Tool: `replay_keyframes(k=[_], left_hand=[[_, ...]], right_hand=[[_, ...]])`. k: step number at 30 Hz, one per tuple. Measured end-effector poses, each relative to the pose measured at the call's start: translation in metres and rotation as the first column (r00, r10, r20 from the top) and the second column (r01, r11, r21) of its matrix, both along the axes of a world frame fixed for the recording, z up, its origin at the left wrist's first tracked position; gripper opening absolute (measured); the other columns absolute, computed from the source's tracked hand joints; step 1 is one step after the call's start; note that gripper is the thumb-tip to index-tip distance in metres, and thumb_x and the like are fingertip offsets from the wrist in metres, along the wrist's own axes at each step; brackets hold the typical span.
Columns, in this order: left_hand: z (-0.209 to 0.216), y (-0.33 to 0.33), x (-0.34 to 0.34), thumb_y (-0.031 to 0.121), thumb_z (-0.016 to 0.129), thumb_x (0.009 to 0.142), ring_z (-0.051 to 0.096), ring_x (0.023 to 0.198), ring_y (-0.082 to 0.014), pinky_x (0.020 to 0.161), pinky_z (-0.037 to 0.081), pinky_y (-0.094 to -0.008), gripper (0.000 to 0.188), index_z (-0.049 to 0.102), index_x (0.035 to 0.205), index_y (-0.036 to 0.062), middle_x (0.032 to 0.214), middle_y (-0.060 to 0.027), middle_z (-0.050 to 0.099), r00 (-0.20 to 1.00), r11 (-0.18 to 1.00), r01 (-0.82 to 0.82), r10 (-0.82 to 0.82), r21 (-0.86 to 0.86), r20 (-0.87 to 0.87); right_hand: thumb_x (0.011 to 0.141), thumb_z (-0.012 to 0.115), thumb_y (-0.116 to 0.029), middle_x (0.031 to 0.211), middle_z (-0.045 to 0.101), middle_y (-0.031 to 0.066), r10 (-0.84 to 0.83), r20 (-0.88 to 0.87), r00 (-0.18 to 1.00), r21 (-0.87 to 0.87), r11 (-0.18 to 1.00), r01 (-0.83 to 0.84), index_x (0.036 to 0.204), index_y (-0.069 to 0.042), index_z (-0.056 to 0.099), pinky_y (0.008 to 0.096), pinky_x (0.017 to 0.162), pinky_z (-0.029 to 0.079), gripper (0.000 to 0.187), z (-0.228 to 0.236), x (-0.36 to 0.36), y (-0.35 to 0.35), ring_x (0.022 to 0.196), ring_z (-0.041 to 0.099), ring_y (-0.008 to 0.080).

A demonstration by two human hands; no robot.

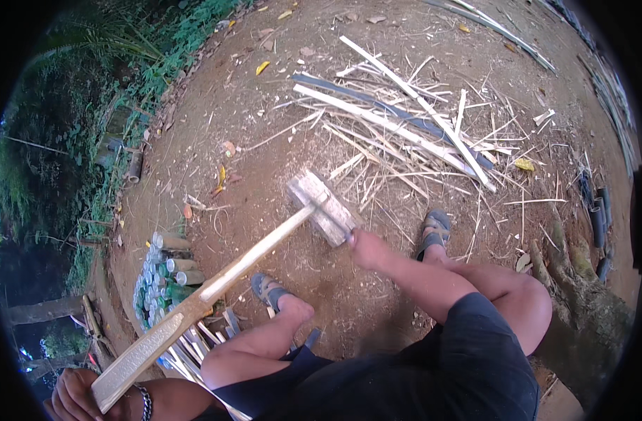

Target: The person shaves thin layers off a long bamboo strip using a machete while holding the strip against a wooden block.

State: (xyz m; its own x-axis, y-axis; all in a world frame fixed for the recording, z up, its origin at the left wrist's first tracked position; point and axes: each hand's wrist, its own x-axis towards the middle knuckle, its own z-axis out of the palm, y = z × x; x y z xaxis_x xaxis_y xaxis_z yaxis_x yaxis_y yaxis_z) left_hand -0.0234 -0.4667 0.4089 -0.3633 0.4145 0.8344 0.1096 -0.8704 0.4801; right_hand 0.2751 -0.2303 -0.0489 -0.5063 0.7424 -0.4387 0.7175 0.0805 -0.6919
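My left hand (72, 396), with a chain bracelet at the wrist, is closed round the broad end of a long tapered piece of pale wood (244, 265) at the lower left. The piece slants up to the right, and its narrow tip lies at a rough wooden block (308, 186) on the ground between my feet. My right hand (366, 249) grips a knife (326, 212); the handle is mostly hidden in the fist. Its dark blade crosses over the block close to the wood's tip.
Beyond the block lies a pile of split strips and shavings (405, 119). Glass bottles (159, 277) are stacked left of my sandalled left foot (268, 288). More strips (195, 351) lie by my left leg. A tree trunk with roots (580, 302) stands at the right, near dark tubes (598, 217).
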Motion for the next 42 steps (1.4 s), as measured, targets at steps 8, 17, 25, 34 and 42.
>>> replay_keyframes(k=[8, 17, 25, 34, 42], left_hand=[[-0.003, 0.035, 0.037, 0.039, 0.062, 0.081, 0.041, 0.031, -0.0013, 0.038, 0.035, -0.0092, 0.035, 0.04, 0.068, 0.0146, 0.045, 0.0085, 0.044, 0.989, 0.988, 0.15, -0.149, -0.03, 0.014], [-0.012, 0.047, 0.047, 0.033, 0.087, 0.063, 0.044, 0.045, -0.0028, 0.05, 0.033, -0.0123, 0.052, 0.044, 0.082, 0.0111, 0.057, 0.0072, 0.043, 0.993, 0.992, 0.12, -0.119, 0.033, -0.003], [-0.008, 0.016, 0.049, 0.043, 0.07, 0.082, 0.036, 0.056, -0.0087, 0.052, 0.031, -0.023, 0.048, 0.048, 0.099, 0.0031, 0.071, 0.0009, 0.038, 0.998, 0.997, -0.061, 0.062, 0.04, -0.024], [-0.021, -0.002, 0.083, 0.048, 0.064, 0.086, 0.036, 0.052, -0.0073, 0.048, 0.03, -0.0215, 0.045, 0.046, 0.095, 0.0073, 0.069, 0.0015, 0.037, 0.997, 0.998, 0.042, -0.038, 0.054, -0.068], [-0.032, -0.019, 0.098, 0.048, 0.064, 0.086, 0.035, 0.051, -0.0069, 0.048, 0.03, -0.0214, 0.044, 0.045, 0.092, 0.0087, 0.067, 0.0024, 0.037, 0.999, 0.995, -0.041, 0.042, 0.094, -0.007]], right_hand=[[0.081, 0.059, -0.014, 0.075, 0.065, 0.0167, -0.067, 0.159, 0.985, -0.051, 0.996, 0.076, 0.087, -0.002, 0.061, 0.0412, 0.065, 0.053, 0.014, -0.103, 0.036, 0.033, 0.07, 0.065, 0.0282], [0.076, 0.066, -0.017, 0.083, 0.065, 0.0207, -0.285, -0.092, 0.954, -0.292, 0.924, 0.247, 0.094, 0.001, 0.056, 0.0422, 0.064, 0.051, 0.028, -0.043, 0.0, -0.014, 0.072, 0.066, 0.0313], [0.083, 0.058, -0.019, 0.096, 0.064, 0.0248, -0.181, -0.08, 0.98, -0.086, 0.981, 0.174, 0.104, 0.0, 0.055, 0.046, 0.079, 0.049, 0.028, 0.015, -0.012, -0.042, 0.089, 0.062, 0.0407], [0.081, 0.057, -0.014, 0.088, 0.063, 0.026, 0.074, -0.368, 0.927, 0.012, 0.997, -0.074, 0.104, -0.001, 0.051, 0.0503, 0.075, 0.049, 0.027, 0.199, -0.039, -0.106, 0.085, 0.062, 0.043], [0.079, 0.058, -0.012, 0.079, 0.063, 0.0255, 0.086, -0.332, 0.939, 0.139, 0.989, -0.042, 0.094, 0.0, 0.053, 0.0512, 0.07, 0.049, 0.02, 0.173, -0.025, -0.102, 0.078, 0.062, 0.043]])
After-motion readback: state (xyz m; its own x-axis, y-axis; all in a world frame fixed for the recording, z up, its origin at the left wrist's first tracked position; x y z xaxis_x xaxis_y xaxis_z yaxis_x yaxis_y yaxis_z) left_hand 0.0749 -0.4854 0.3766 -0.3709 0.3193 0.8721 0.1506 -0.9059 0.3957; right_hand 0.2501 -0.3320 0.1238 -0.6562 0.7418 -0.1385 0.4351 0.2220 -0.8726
